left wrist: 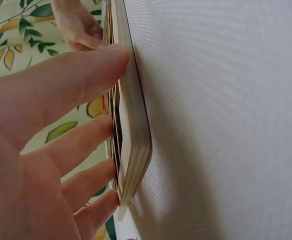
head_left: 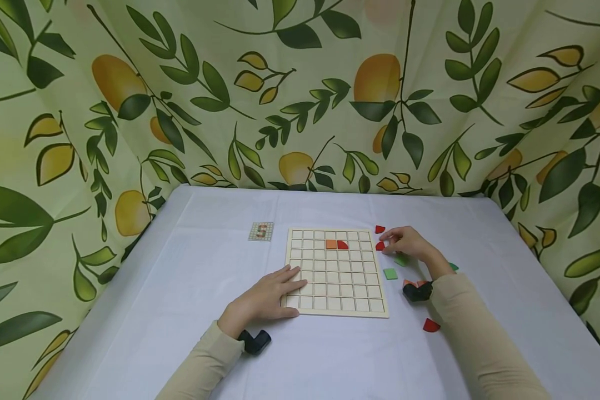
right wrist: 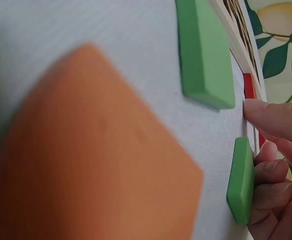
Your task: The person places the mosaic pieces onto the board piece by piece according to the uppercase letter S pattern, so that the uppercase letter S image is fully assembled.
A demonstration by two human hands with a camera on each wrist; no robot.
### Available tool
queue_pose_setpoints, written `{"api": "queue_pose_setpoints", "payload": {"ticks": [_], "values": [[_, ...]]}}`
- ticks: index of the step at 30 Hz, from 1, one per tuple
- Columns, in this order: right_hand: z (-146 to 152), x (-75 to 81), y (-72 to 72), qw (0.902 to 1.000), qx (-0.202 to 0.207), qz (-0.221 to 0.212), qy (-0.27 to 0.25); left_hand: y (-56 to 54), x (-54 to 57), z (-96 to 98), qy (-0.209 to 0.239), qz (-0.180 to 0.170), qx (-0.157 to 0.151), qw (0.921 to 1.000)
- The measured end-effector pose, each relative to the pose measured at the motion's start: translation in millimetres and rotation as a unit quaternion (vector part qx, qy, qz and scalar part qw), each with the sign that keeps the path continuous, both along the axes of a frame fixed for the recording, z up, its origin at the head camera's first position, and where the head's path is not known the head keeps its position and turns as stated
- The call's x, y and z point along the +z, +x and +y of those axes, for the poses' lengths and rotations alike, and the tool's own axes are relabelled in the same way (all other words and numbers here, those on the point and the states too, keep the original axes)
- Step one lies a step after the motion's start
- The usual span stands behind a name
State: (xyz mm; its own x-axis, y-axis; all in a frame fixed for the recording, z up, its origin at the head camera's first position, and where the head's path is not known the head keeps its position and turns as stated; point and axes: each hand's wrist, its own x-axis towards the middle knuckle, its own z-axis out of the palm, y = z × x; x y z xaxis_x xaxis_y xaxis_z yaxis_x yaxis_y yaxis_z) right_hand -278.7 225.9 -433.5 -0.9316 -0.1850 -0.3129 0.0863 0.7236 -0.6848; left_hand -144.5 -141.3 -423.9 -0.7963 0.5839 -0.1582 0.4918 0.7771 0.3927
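Note:
A pale wooden grid board point(head_left: 337, 313) lies on the white table. In its upper rows an orange square tile point(head_left: 331, 244) sits beside a red quarter-circle tile point(head_left: 342, 245). My left hand point(head_left: 267, 294) rests on the board's left edge; in the left wrist view, its thumb point(left wrist: 96, 67) lies along the board's rim point(left wrist: 136, 125), fingers spread. Right of the board, my right hand point(head_left: 407, 243) has thumb and forefinger at a red quarter-circle piece point(head_left: 380, 246), seen at the thumb tip in the right wrist view. The fingertips' far side is hidden.
Another red piece point(head_left: 380, 229) lies just beyond. Green pieces point(head_left: 390, 274) lie near the right hand, with orange pieces point(head_left: 409, 283) by the wrist. A red piece point(head_left: 431, 325) lies nearer. Left of the board is a small pattern card point(head_left: 261, 231). A patterned curtain point(head_left: 300, 100) stands behind.

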Motion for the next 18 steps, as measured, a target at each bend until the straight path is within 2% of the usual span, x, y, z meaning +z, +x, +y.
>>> {"api": "queue_pose_setpoints", "payload": {"ticks": [4,9,18], "values": [[2.2,0.0,1.5,0.9999,0.002,0.003,-0.012,-0.4,-0.2,-0.3,-0.003,-0.002,-0.002,1.0000],[5.0,1.2,4.0,0.9992,0.024,0.018,-0.026,-0.8,0.1,-0.7,-0.007,0.000,-0.005,1.0000],[6.5,-4.0,-0.5,0.9997,0.014,0.017,-0.005,-1.0,-0.4,0.4,-0.008,0.003,-0.005,1.0000]]}}
